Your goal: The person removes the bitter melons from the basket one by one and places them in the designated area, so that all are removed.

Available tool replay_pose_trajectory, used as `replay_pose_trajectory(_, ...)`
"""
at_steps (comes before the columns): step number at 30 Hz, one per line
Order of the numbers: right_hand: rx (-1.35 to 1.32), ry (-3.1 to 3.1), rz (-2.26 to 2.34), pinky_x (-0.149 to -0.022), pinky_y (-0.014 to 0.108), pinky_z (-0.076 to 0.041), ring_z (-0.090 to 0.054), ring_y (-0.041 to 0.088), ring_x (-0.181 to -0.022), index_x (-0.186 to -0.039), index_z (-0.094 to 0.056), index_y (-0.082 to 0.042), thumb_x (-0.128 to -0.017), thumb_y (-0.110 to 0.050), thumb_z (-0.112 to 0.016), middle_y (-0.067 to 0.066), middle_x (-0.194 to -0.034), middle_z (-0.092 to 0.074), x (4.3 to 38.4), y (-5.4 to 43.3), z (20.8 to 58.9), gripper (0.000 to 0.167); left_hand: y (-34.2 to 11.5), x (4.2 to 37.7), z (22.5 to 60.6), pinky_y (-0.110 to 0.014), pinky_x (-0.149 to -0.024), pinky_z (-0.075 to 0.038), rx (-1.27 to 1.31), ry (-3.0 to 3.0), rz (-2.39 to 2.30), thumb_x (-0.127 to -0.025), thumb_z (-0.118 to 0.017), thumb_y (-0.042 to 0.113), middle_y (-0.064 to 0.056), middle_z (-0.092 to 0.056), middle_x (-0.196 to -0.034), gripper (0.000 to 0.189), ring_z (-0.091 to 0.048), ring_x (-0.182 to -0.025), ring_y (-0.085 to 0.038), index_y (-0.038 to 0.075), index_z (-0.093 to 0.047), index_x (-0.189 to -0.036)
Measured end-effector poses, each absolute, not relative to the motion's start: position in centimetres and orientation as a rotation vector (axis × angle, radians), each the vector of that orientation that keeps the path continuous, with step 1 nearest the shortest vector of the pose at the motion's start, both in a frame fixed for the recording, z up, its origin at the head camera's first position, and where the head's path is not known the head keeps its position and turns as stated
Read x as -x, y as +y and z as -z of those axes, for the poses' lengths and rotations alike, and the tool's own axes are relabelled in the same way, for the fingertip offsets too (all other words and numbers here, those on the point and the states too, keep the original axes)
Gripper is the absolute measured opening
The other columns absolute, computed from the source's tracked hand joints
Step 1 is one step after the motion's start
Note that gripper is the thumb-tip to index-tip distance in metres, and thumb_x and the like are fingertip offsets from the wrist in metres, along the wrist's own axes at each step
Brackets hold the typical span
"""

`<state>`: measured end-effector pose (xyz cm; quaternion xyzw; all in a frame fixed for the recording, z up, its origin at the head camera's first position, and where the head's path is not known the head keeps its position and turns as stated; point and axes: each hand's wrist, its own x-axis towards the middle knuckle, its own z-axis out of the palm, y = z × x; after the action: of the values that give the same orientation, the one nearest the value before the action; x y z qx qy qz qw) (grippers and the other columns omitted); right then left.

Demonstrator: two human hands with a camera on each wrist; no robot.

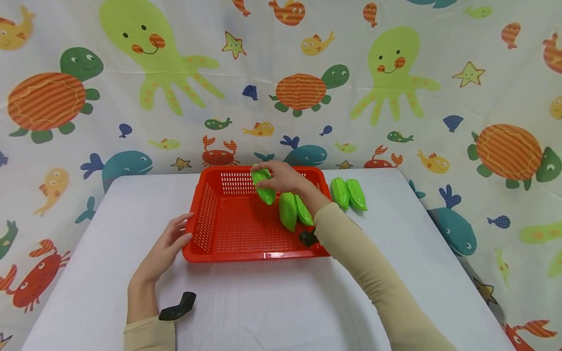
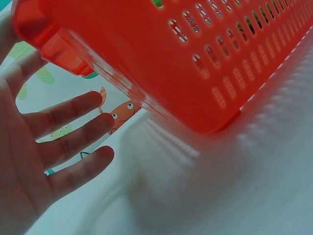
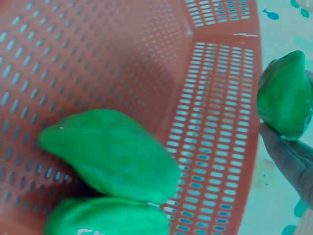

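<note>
A red plastic basket (image 1: 246, 257) with slotted walls stands on the white table. My left hand (image 1: 169, 243) is at its left side, fingertips at the rim; in the left wrist view several fingers (image 2: 73, 132) are spread and fairly straight beside the basket wall (image 2: 195, 63). Above the basket's back part my right hand (image 1: 283, 176) holds a bright green, ridged, pointed fruit (image 1: 265, 187) between thumb and fingers. That fruit (image 3: 286, 95) also shows at the right of the right wrist view. Two similar green fruits (image 1: 288, 212) (image 3: 117, 154) lie inside the basket, towards its right side.
Two more green fruits (image 1: 340, 193) (image 1: 356, 194) lie side by side on the table, right of the basket. A curtain (image 1: 263, 97) printed with sea animals hangs behind the table. Black wrist devices (image 1: 177, 308) sit on both forearms.
</note>
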<state>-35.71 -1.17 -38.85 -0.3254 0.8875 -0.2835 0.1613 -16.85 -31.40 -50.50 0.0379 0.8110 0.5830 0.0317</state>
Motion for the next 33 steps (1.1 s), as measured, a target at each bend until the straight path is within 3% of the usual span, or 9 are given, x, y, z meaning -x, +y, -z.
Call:
replay_pose_trajectory(6, 0.860, 2.578, 0.883, -0.096, 0.040, -0.046, -0.049, 0.022, -0.122, -0.137, -0.058, -0.023, -0.093, -0.031, -0.067, 0.003, -0.140, -0.052, 35.6, -0.8, 37.7, 0.046, -31.4, 16.8, 50.4, -0.052, -0.097, -0.045, -0.105, 2.503, -1.779, -0.101, -0.051, 0.032, -0.016, -0.036, -0.147, 0.059, -0.038, -0.131, -0.034, 0.026, -0.025, -0.154)
replay_pose_trajectory(14, 0.747, 2.585, 0.984, -0.089, 0.038, -0.047, -0.050, 0.020, -0.115, -0.136, -0.058, -0.025, -0.093, -0.030, -0.068, 0.001, -0.144, -0.048, 35.0, 0.3, 36.8, 0.045, -31.3, 16.7, 50.5, -0.059, -0.098, -0.042, -0.103, 2.506, -1.780, -0.101, -0.051, 0.033, -0.018, -0.035, -0.147, 0.059, -0.037, -0.132, -0.037, 0.025, -0.025, -0.154)
replay_pose_trajectory(20, 0.690, 2.622, 1.092, -0.103, 0.042, -0.040, -0.042, 0.019, -0.132, -0.135, -0.060, -0.027, -0.092, -0.029, -0.070, -0.003, -0.145, -0.049, 34.6, 2.0, 35.8, 0.044, -31.2, 16.7, 50.6, -0.059, -0.099, -0.041, -0.107, 2.498, -1.786, -0.102, -0.050, 0.033, -0.017, -0.035, -0.148, 0.059, -0.037, -0.132, -0.036, 0.026, -0.025, -0.154)
replay_pose_trajectory(27, 0.602, 2.599, 1.232, -0.082, 0.037, -0.050, -0.058, 0.023, -0.101, -0.134, -0.060, -0.028, -0.092, -0.028, -0.069, 0.000, -0.136, -0.053, 34.2, 4.3, 34.8, 0.042, -31.0, 16.7, 50.3, -0.046, -0.097, -0.045, -0.114, 2.494, -1.784, -0.102, -0.051, 0.032, -0.016, -0.036, -0.147, 0.060, -0.038, -0.131, -0.034, 0.024, -0.024, -0.155)
replay_pose_trajectory(30, 0.557, 2.609, 1.296, -0.084, 0.036, -0.052, -0.059, 0.021, -0.104, -0.135, -0.059, -0.026, -0.093, -0.028, -0.068, 0.001, -0.137, -0.053, 33.9, 5.5, 34.5, 0.042, -31.0, 16.7, 50.3, -0.045, -0.096, -0.045, -0.115, 2.498, -1.779, -0.102, -0.050, 0.032, -0.016, -0.036, -0.148, 0.060, -0.038, -0.131, -0.034, 0.023, -0.024, -0.155)
replay_pose_trajectory(33, 0.529, 2.615, 1.368, -0.088, 0.038, -0.052, -0.057, 0.022, -0.109, -0.136, -0.058, -0.025, -0.093, -0.027, -0.068, 0.001, -0.141, -0.051, 33.6, 6.7, 34.3, 0.043, -31.1, 16.6, 50.4, -0.052, -0.098, -0.044, -0.115, 2.500, -1.781, -0.102, -0.050, 0.032, -0.016, -0.036, -0.148, 0.059, -0.038, -0.131, -0.034, 0.023, -0.024, -0.154)
